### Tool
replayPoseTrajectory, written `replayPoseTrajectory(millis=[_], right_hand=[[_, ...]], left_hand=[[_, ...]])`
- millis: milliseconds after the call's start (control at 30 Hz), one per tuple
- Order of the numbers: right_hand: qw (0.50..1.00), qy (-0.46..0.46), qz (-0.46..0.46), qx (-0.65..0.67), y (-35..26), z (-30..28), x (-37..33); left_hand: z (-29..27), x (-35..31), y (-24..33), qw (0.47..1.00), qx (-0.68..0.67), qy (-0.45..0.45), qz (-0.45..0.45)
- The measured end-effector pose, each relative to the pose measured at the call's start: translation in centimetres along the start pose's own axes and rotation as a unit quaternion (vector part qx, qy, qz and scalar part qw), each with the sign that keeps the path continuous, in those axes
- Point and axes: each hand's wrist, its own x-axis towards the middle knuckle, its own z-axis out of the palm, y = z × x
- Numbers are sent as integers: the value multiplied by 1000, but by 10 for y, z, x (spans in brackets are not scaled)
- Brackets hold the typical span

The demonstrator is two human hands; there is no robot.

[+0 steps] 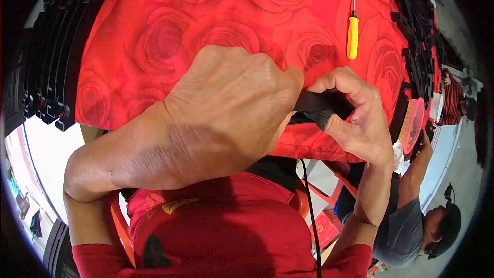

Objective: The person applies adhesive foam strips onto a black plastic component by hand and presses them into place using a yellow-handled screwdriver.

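Over the near part of the table, my left hand (231, 98) is closed in a fist, its back toward me and most of its fingers hidden beneath. It meets the left end of a black plastic piece (332, 103). From the right, my right hand (365, 116) pinches the same piece between curled fingers and thumb. A black wrap (320, 118) covers the thumb tip. Much of the piece is hidden by both hands, so its full shape cannot be made out. Farther off, a yellow-handled screwdriver (352, 36) lies with its shaft pointing away.
A red rose-patterned cloth (206, 0) covers the table. Long black plastic parts (67, 46) are stacked along the left edge, and more black parts (417, 46) line the right. A pink-backed brush (413, 123) is at the right edge. A co-worker (411, 226) sits at lower right.
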Motion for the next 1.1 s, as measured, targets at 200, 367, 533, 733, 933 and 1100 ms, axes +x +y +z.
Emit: replayPoseTrajectory(millis=[200, 367, 533, 733, 933, 1100], right_hand=[[1000, 6, -26, -15, 1, 4, 2], [998, 25, -46, -33, 1, 8, 0], [999, 18, 10, 50, -1, 7, 2], [987, 0, -15, -163, -16, 1, 6], [950, 255, 56, -173, 12, -28, 30], [923, 239, 89, -288, 31, -34, 58]], left_hand=[[3, -2, -3, 1000, -1, -6, -7], [3, -4, 0, 1000, 9, -7, -8], [-3, -4, 0, 999, 39, 28, 11], [-1, 4, -5, 1000, 3, 2, 0], [-6, 10, -2, 1000, 3, 10, -4], [-1, 12, -4, 998, -28, 53, -11]])
